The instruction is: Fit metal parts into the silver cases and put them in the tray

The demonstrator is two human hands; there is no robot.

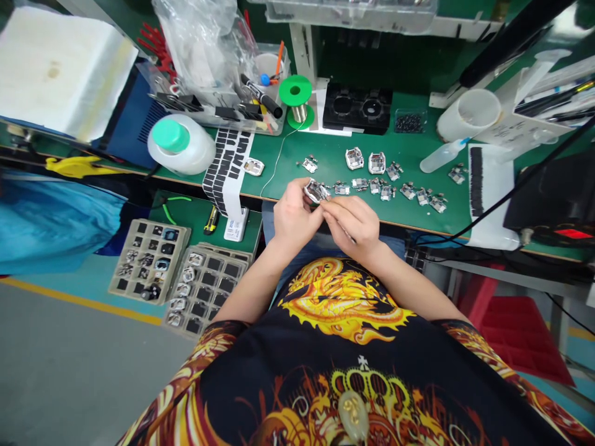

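My left hand (297, 217) is closed around the rim of a small silvery watch case (317, 191), tilted, with its inside facing up. The fingertips of my right hand (354, 224) are pinched together at the case's near right edge. Whatever they may hold there is too small to make out. Just beyond my hands, several small circuit assemblies (341, 188) lie in a loose row on the green bench. Two more open cases, a left one (354, 158) and a right one (377, 163), sit behind that row. Another pale case (253, 166) lies to the left.
A solder wire spool (295, 93) and a white bottle with a green cap (179, 144) stand at the back left. Strips of black stickers (227, 164) hang over the bench edge. Lower left are parts trays (204, 288). A squeeze bottle (441, 156) lies at right.
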